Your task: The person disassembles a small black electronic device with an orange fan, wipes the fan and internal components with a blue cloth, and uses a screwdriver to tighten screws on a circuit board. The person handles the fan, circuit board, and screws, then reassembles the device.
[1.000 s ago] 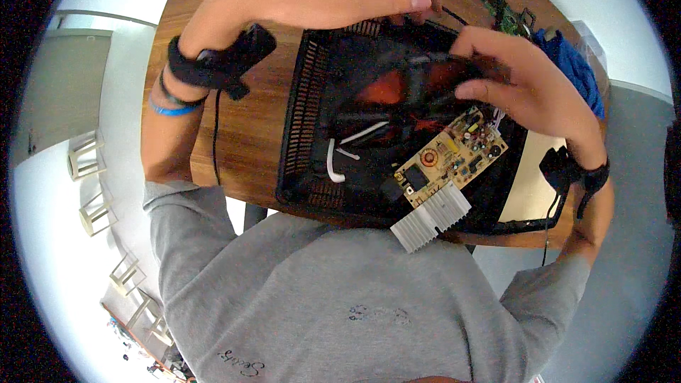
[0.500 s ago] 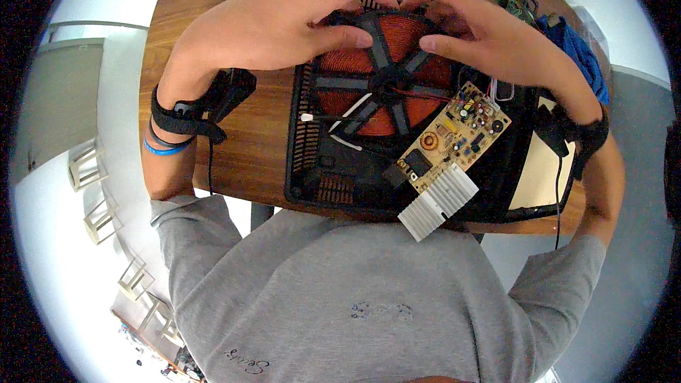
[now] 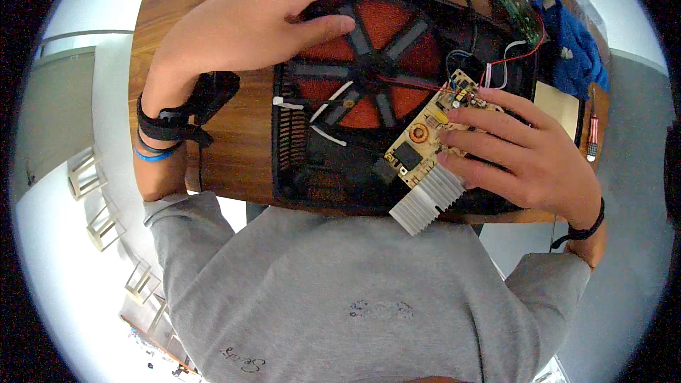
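Observation:
My left hand curls over the upper-left edge of a round copper coil with black spokes, thumb bent on its face, fingertips partly hidden. The coil lies in a black plastic housing with vented sides, among loose white, red and black wires. My right hand rests with fingers apart over a tan circuit board lying at a slant on the housing's right half; its thumb is hidden. A silver finned heat sink at the board's lower end overhangs the housing's front edge.
On the wooden table, a green circuit board and cables lie at the back right, beside a blue cloth. A red-handled screwdriver lies at the right edge. White chairs stand on the floor to the left.
My right hand has left the coil and moved down onto the tan board. My left hand stays at the coil, slightly farther left and up. More of the coil shows, and the housing has shifted left.

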Demonstrator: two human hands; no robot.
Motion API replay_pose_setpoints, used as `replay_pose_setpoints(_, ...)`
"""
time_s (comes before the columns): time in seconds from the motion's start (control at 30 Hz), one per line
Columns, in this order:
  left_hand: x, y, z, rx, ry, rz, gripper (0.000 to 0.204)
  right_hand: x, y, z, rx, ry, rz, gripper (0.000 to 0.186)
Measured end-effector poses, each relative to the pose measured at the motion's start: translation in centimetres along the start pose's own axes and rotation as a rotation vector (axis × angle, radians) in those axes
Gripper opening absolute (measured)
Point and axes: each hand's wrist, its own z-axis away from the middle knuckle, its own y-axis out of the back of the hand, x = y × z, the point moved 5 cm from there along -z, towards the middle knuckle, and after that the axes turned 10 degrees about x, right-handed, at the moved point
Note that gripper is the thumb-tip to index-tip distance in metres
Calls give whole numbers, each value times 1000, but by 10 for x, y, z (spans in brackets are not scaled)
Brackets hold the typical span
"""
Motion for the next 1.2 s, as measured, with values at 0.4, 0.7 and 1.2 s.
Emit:
replay_pose_setpoints(0.4,-31,4,-2,169,-50,-254,35,-15,-20,-10,36,12,-24,44)
replay_pose_setpoints(0.7,-31,8,-1,175,-36,-263,36,-22,-37,-13,89,82,74,27)
replay_pose_setpoints(1.2,-7,13,-3,5,84,40,27,-5,28,-6,55,-83,31,29)
